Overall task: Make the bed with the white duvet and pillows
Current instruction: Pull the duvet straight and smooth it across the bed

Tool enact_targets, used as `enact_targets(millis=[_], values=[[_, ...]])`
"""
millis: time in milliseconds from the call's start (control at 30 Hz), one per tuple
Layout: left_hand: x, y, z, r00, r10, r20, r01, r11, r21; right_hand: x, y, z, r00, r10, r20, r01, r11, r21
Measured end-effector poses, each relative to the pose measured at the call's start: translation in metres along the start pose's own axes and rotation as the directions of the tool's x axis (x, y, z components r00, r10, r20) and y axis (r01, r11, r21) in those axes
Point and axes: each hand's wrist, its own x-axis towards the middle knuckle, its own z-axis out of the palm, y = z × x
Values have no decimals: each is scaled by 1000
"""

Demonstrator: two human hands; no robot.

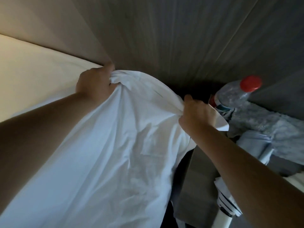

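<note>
Head view: left hand (92, 84) and right hand (196, 113) each grip bunched white duvet (115, 145) between them.

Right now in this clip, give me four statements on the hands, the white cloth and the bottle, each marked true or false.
1. Both hands grip the white duvet. True: left hand and right hand each bunch its edge.
2. The bottle has a blue cap. False: its cap is red.
3. The bottle stands to the person's right. True.
4. The right hand holds the bottle. False: it holds only the cloth.
</note>
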Motion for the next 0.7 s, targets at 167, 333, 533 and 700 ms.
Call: enact_targets(millis=[167,333,533,700], values=[[-4,2,34,985,-21,169,23,1000,-11,1,-3,15,991,19,136,-15,999,-32],[-14,-38,31,892,-117,438,165,984,-73,4,-17,28,978,30,204,-52,993,102],[-45,-79,18,837,-212,505,244,970,2,20,-14,49,976,180,125,-212,917,338],[-54,-62,29,930,-281,235,315,941,-122,13,6,53,998,65,24,-64,732,678]])
